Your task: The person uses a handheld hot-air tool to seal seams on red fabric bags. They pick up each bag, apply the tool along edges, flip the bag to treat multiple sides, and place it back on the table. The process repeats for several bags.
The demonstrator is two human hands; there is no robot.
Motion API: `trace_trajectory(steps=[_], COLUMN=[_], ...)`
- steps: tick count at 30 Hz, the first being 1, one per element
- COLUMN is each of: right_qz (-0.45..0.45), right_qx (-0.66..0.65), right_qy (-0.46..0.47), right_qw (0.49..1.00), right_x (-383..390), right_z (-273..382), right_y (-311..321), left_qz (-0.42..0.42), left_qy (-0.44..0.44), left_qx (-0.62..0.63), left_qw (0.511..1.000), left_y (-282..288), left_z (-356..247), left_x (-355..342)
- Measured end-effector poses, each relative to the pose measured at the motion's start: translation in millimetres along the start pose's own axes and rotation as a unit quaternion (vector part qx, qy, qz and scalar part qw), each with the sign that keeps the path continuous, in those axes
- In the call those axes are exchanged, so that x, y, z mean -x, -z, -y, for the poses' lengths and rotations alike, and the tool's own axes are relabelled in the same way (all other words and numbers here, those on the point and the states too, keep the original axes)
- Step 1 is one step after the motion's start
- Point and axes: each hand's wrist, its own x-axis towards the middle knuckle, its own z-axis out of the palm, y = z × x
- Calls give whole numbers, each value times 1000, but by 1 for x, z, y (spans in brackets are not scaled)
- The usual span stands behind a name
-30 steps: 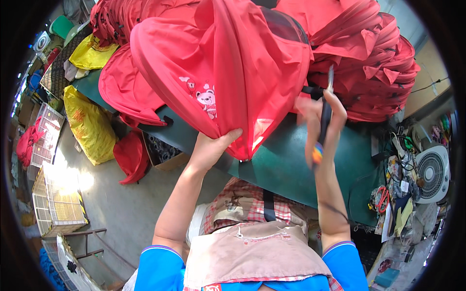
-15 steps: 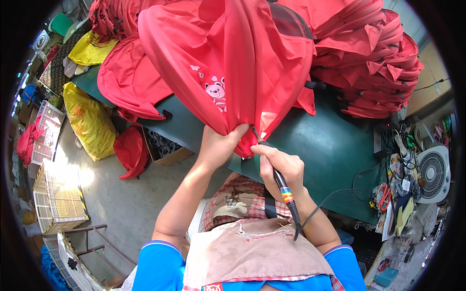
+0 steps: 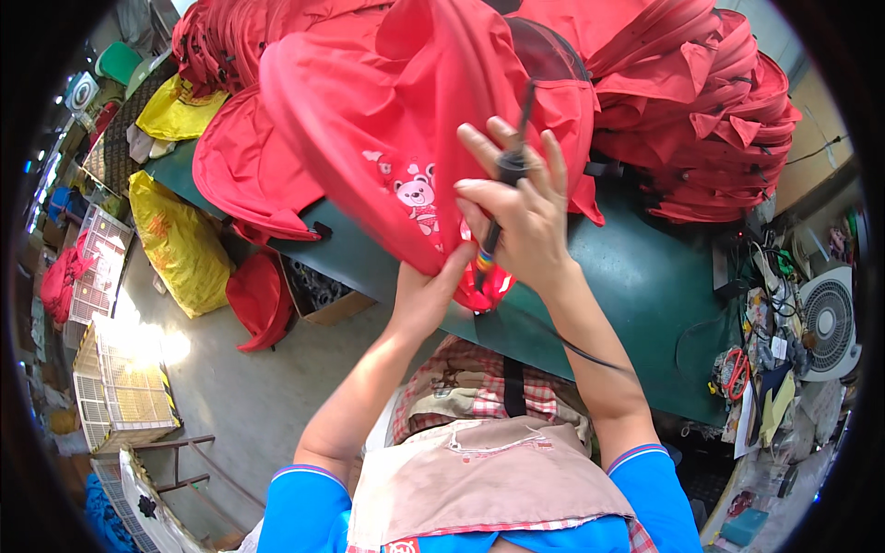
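A red fabric canopy (image 3: 355,106) with a printed pink bear stretches in front of me, its gathered near end at the green table's edge. My left hand (image 3: 424,293) is closed on that near end, thumb on top. In my right hand (image 3: 530,217) is a soldering iron (image 3: 513,168), held upright over the canopy with its dark tip pointing away from me. Several of my right fingers stand out from the handle, while the others keep it against the hand. Its cord runs below my right forearm. What lies under my left fingers is hidden.
Stacks of red canopies (image 3: 710,129) fill the table's far right and far left. A green tabletop (image 3: 627,304) extends to the right, near tangled cables and a white fan (image 3: 827,323). On the left stand a yellow bag (image 3: 180,249) and a box of dark parts (image 3: 336,307).
My right hand has lifted away from the canopy's near end and turned the soldering iron upward, tip away from me. My left hand keeps its grip on the canopy.
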Motion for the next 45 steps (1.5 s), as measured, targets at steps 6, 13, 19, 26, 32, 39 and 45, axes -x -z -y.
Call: trace_trajectory(steps=[6,13,19,26,32,39,45], right_qz=[-91,-11,35,23,248,-261,-385], right_qx=[23,-315,-278,-261,-449,-179,-491], right_qy=[-158,-337,-252,-247,-527,-305,-300], right_qw=[983,887,926,933,677,898,722], right_x=[41,69,74,72,16,56,-27], right_z=[-42,53,77,69,28,-87,-19], right_y=[-8,79,71,47,102,53,-74], left_qz=[-119,-7,48,15,18,-85,-57], left_qy=[-57,-81,-87,-111,-106,-134,-93], left_qx=[104,-56,-86,-161,-102,-39,138], left_qw=[986,995,991,981,989,987,984], left_y=[12,-2,-7,-21,-15,-2,-20], left_z=[-4,-22,-18,-26,-18,-23,-11], left_x=[3,-30,-48,-40,-34,-23,-57])
